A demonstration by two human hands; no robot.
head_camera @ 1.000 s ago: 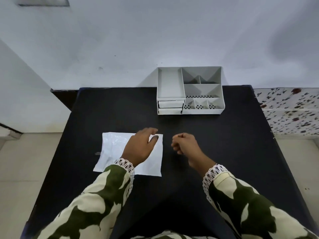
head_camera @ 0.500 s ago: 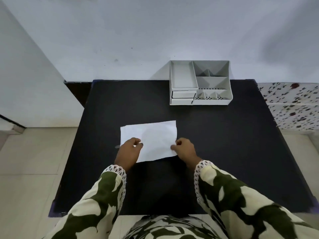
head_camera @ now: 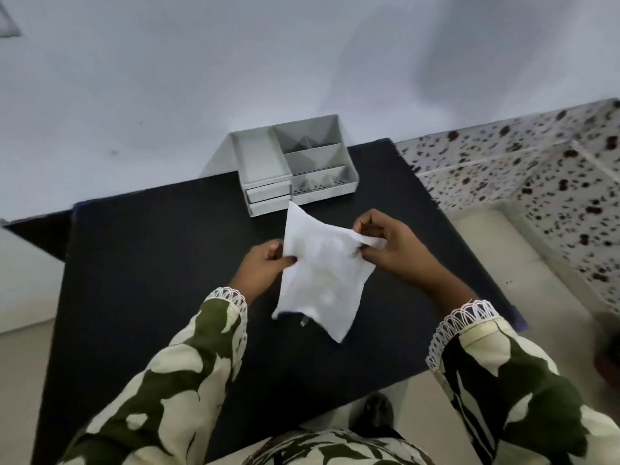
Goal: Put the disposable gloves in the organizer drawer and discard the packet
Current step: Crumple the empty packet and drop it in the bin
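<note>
The white glove packet point(head_camera: 322, 273) is lifted off the black table point(head_camera: 161, 263) and hangs between both hands. My left hand point(head_camera: 265, 266) pinches its left edge. My right hand point(head_camera: 392, 250) grips the upper right corner, where a strip of the packet is pulled out sideways. The gloves inside are hidden. The grey organizer point(head_camera: 295, 166) stands at the table's far edge against the wall, just beyond the packet, with two shut drawers point(head_camera: 268, 199) on its front left and open compartments on top.
A speckled counter point(head_camera: 536, 169) runs along the right of the table. Pale floor tiles lie left of the table and at its near right. A white wall rises behind the organizer.
The packet has come up off the table and turned upright. Both hands rose with it and moved towards the organizer. My view has tilted and swung to the right.
</note>
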